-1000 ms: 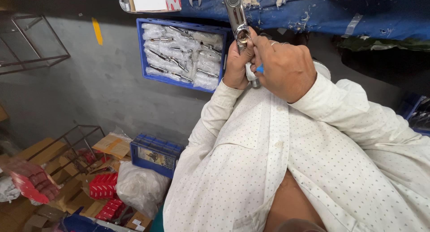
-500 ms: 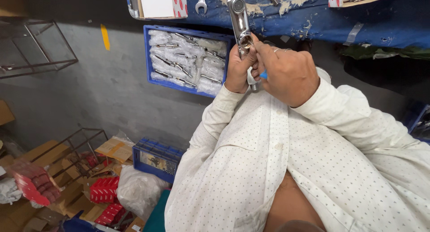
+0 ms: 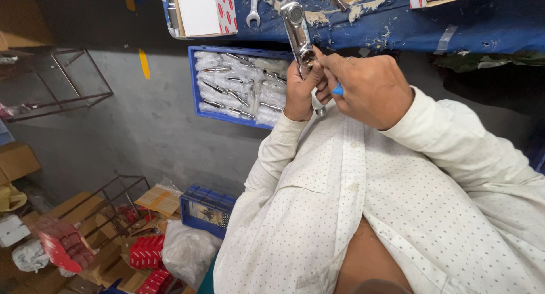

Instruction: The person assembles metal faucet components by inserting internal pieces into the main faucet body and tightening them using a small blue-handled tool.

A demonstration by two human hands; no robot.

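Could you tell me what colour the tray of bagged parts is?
Blue; the tray shows best in the head view.

Two hands are at work, the left hand and the right hand, and between them one chrome tap body with one small blue-tipped tool. One open-ended spanner lies on the blue bench. There are two blue crates: one blue crate of bagged chrome parts, too many to count, and one smaller blue crate on the floor. Two wire racks stand about. I make out three red packs, one white plastic bag.
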